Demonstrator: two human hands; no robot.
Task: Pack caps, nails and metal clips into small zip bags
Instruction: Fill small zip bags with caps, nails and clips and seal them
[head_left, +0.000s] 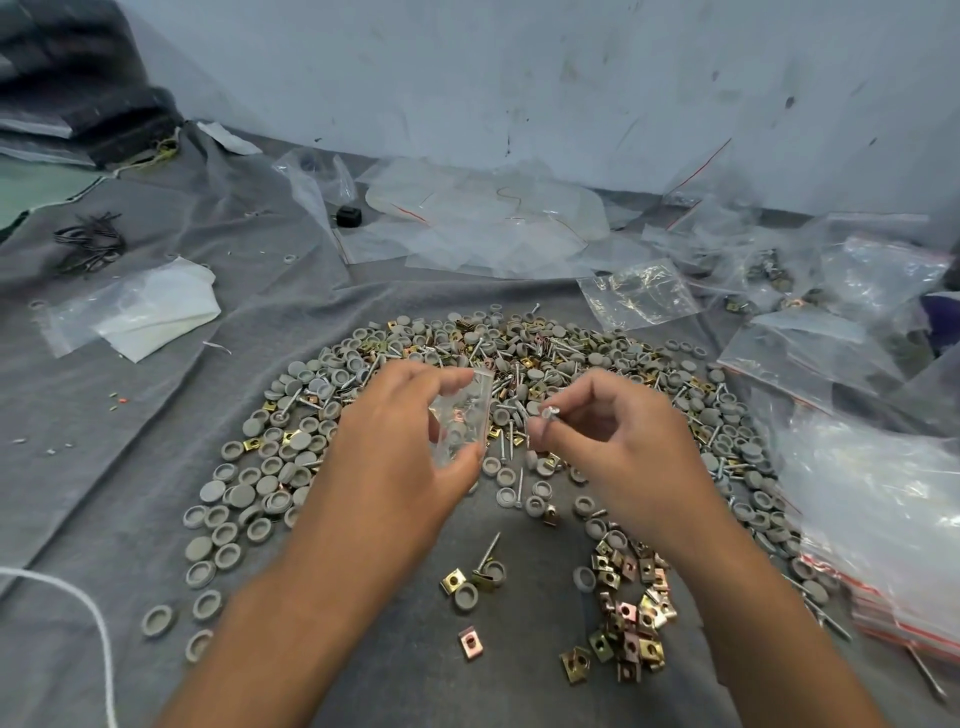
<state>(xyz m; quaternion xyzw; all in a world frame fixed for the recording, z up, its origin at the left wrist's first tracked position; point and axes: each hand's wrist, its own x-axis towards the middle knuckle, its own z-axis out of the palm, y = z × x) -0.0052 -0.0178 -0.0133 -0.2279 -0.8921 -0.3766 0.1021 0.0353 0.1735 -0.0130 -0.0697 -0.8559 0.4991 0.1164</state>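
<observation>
A wide heap of grey round caps (270, 467), silver nails (488, 552) and brass and copper metal clips (631, 618) lies on a grey cloth (130, 467). My left hand (395, 447) grips a small clear zip bag (465, 415) between thumb and fingers above the heap; a copper clip shows inside it. Just right of the bag, my right hand (618, 441) pinches nails (548, 414) by their heads, fingers curled.
Packed zip bags with red strips (883, 519) pile up along the right edge. Empty clear bags (488, 223) lie at the back by a blue-grey wall. A folded white sheet (156, 312) and black wire bits (88, 244) lie left. A white cord (78, 603) crosses bottom left.
</observation>
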